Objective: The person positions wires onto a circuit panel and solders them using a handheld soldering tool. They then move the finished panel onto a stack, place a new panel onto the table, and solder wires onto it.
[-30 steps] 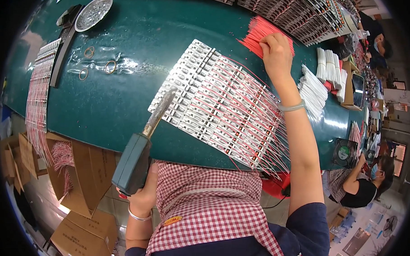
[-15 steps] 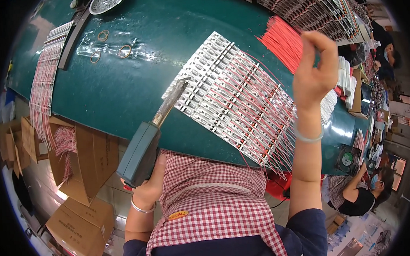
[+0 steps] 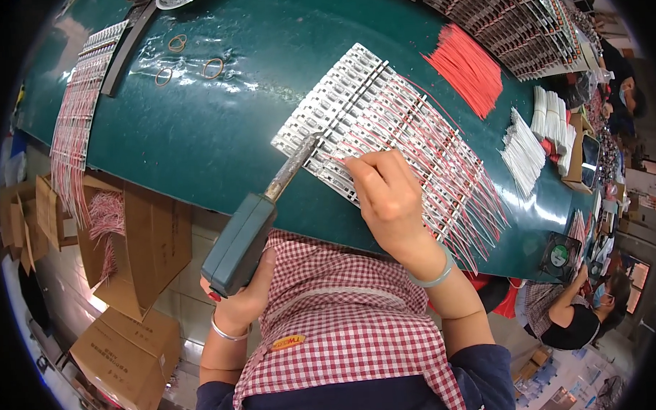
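Observation:
My left hand is wrapped around the grey-green handle of a soldering gun. Its dark metal tip rests at the lower left part of a panel of metal-coloured strips, laid at a slant on the green table. Thin red and white wires run across that panel and hang past its right edge. Over the panel's near side, my right hand is closed in a pinch beside the soldering tip. A thin red wire seems to be between its fingertips, though little of it shows.
Loose red wires and white wires lie to the right, below stacked panels. Another wired panel overhangs the left edge, above cardboard boxes. Rubber bands lie far left. A co-worker sits at right.
My right hand has come down and left, from beside the red wire pile to the panel near the soldering tip. The left hand still grips the soldering gun; the whole view has shifted slightly.

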Demonstrator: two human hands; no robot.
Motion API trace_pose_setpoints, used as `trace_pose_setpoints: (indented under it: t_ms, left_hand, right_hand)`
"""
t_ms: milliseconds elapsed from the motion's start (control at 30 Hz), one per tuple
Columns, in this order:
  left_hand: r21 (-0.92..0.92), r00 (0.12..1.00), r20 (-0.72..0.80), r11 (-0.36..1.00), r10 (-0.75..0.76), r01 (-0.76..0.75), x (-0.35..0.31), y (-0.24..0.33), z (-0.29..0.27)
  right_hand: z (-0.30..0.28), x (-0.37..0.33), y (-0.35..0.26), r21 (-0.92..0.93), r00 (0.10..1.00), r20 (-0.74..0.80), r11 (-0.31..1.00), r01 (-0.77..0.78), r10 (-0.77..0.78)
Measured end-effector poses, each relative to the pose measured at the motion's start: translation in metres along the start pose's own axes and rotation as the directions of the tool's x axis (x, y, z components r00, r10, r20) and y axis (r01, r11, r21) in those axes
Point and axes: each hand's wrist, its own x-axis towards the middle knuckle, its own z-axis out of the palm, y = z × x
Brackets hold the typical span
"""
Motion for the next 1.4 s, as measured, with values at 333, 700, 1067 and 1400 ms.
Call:
trace_pose_setpoints:
  t_ms: [333, 700, 1067, 1400]
  left_hand:
    - [0.020, 0.997, 0.017, 0.997, 0.080, -0.081, 0.008, 0.007, 0.003]
    - [0.067, 0.989, 0.099, 0.991, 0.107, -0.113, 0.013, 0.012, 0.006]
    - [0.104, 0.991, 0.115, 0.991, 0.074, -0.086, 0.012, 0.011, 0.005]
    - [0.055, 0.998, 0.009, 0.997, 0.061, -0.062, 0.003, 0.004, 0.003]
  right_hand:
    - [0.001, -0.008, -0.005, -0.104, 0.998, -0.061, 0.994, -0.025, 0.019]
    - [0.000, -0.008, -0.005, -0.113, 0.998, -0.051, 0.992, -0.049, 0.043]
    - [-0.001, -0.006, -0.006, -0.124, 0.999, -0.042, 0.992, -0.036, 0.031]
    - [0.000, -0.006, -0.007, -0.131, 0.997, -0.055, 0.990, -0.056, 0.049]
